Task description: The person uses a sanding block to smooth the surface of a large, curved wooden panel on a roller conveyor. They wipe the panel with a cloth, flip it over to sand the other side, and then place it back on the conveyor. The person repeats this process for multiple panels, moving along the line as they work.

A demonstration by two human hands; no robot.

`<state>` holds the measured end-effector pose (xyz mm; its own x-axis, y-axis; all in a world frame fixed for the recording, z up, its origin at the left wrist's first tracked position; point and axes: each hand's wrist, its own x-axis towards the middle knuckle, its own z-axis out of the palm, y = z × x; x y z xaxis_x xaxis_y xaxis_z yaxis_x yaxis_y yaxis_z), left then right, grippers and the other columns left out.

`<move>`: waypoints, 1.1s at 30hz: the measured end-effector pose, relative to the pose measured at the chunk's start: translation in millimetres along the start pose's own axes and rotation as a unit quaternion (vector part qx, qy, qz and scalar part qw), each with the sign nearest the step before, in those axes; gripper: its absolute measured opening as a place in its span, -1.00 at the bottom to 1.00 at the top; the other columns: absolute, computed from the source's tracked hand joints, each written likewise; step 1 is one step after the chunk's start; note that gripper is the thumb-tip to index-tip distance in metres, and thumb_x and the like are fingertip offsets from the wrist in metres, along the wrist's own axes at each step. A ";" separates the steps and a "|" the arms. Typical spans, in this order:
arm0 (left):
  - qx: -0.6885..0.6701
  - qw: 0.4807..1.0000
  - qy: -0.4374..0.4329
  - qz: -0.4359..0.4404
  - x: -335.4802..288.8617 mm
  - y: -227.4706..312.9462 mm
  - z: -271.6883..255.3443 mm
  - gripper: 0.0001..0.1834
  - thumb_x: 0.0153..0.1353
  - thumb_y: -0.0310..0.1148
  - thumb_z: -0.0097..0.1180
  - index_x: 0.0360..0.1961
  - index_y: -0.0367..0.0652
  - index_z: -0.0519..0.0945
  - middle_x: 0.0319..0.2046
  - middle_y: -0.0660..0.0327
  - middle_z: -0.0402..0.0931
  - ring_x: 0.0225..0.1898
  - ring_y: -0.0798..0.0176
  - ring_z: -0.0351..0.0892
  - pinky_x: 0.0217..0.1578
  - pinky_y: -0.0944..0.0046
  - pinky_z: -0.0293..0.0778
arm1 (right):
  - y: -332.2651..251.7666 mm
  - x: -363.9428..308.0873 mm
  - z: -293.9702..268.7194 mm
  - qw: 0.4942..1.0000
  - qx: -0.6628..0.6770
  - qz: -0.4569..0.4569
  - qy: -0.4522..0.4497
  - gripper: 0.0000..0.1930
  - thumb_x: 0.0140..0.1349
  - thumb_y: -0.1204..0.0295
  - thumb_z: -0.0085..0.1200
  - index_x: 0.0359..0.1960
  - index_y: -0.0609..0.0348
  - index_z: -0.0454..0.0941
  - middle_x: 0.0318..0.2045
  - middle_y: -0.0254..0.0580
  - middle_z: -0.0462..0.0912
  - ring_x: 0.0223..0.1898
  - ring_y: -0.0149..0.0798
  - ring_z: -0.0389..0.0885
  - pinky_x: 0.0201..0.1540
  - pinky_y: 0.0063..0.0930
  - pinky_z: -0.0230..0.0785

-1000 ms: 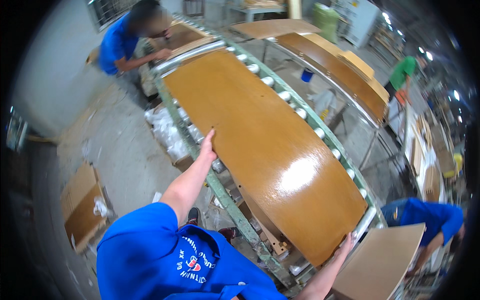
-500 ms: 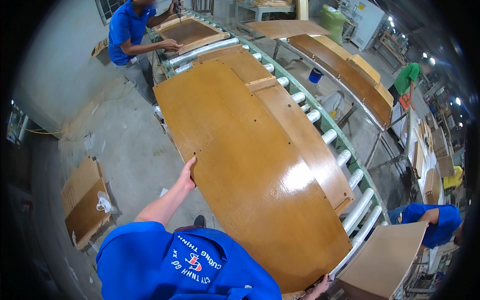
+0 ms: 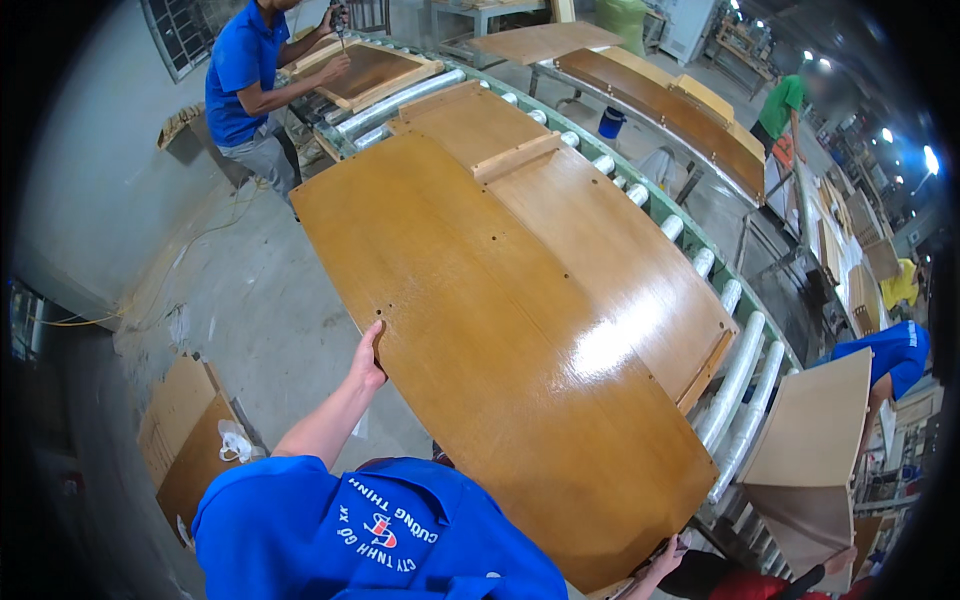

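A large brown varnished wooden panel (image 3: 500, 350) with small dark holes lies tilted across my front. My left hand (image 3: 369, 362) grips its left edge, thumb on top and fingers underneath. At the near right corner my right hand (image 3: 660, 568) holds the panel's edge; its fingers are partly hidden. Beneath and beyond the panel, a lighter wooden panel with cross battens (image 3: 620, 235) rests on the roller conveyor (image 3: 735, 385). The held panel overlaps it, and I cannot tell whether the two touch.
At the far left a co-worker in blue (image 3: 235, 95) works with a drill on a framed panel (image 3: 375, 72). Brown boards lie on a stand (image 3: 660, 120) beyond the conveyor. Another person in blue (image 3: 890, 355) is beside a beige board (image 3: 808, 420). Cardboard (image 3: 180, 410) lies left.
My view has shifted, and my hands keep hold of the panel. The far co-worker's hand has moved up toward the drill tip. At lower right the beige board has tilted more upright.
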<state>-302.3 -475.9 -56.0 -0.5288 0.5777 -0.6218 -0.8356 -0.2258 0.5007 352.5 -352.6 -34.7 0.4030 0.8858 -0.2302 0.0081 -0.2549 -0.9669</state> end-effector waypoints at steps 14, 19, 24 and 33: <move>0.008 0.998 0.060 0.034 -56.7 -2.7 -42.5 -0.50 0.14 -0.11 0.09 0.06 -0.10 0.39 0.07 0.17 0.39 0.10 0.09 0.34 0.11 0.03 0.27 | 17.6 -34.3 -30.0 0.999 -0.020 0.030 -0.027 -0.55 0.17 0.43 0.07 0.10 0.24 0.30 -0.07 -0.22 0.49 -0.05 -0.31 0.46 0.02 -0.42 0.28; 0.016 0.995 0.090 0.038 -40.9 3.7 -38.1 -0.49 0.15 -0.07 0.06 0.06 -0.09 0.38 0.08 0.18 0.39 0.10 0.09 0.34 0.11 0.03 0.27 | 22.1 -29.6 -11.4 0.999 0.005 0.037 -0.036 -0.55 0.17 0.43 0.08 0.10 0.23 0.32 -0.08 -0.26 0.50 -0.05 -0.32 0.45 0.02 -0.43 0.27; 0.011 0.998 0.045 0.040 -28.2 14.4 -26.6 -0.49 0.18 -0.05 0.00 0.10 -0.07 0.37 0.09 0.20 0.39 0.11 0.09 0.33 0.12 0.03 0.25 | 22.0 -27.2 13.1 0.999 -0.013 0.049 -0.001 -0.60 0.18 0.46 0.07 0.06 0.28 0.36 -0.11 -0.30 0.51 -0.10 -0.39 0.47 -0.01 -0.51 0.28; 0.037 0.995 0.093 0.009 21.7 38.1 7.6 -0.41 0.13 0.05 -0.01 0.13 -0.03 0.34 0.12 0.23 0.35 0.14 0.08 0.29 0.13 -0.02 0.20 | 16.6 -5.6 56.8 0.999 -0.012 0.027 0.020 -0.67 0.17 0.43 0.10 -0.03 0.24 0.44 -0.18 -0.34 0.53 -0.15 -0.42 0.48 -0.07 -0.51 0.29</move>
<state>-344.5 -466.0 -45.9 -0.5669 0.4177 -0.7100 -0.8166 -0.1717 0.5510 298.4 -339.7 -55.6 0.4401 0.8540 -0.2774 0.0060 -0.3117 -0.9502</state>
